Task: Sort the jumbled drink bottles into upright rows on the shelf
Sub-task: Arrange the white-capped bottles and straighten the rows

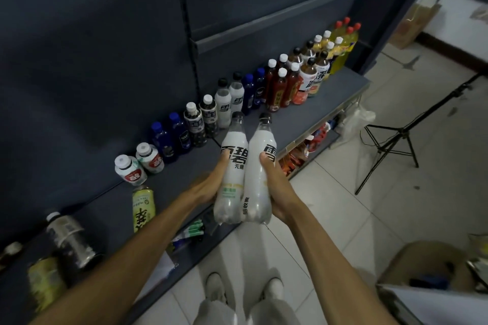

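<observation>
You hold two white bottles side by side and touching, left hand (211,187) curled round one (231,166), right hand (274,187) round the other (260,166), caps tilted toward the two matching white bottles (229,103) standing upright ahead on the shelf (343,82).

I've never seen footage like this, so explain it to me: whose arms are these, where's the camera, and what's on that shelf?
There is no machine here. A camera worn on a person's head looks down at their own arms. The left hand and the right hand each grip a white plastic soda bottle with a black cap, one beside the other, above the dark grey shelf. Upright bottles stand in rows along it; nearer the camera, a yellow-green tea bottle lies on its side.
</observation>
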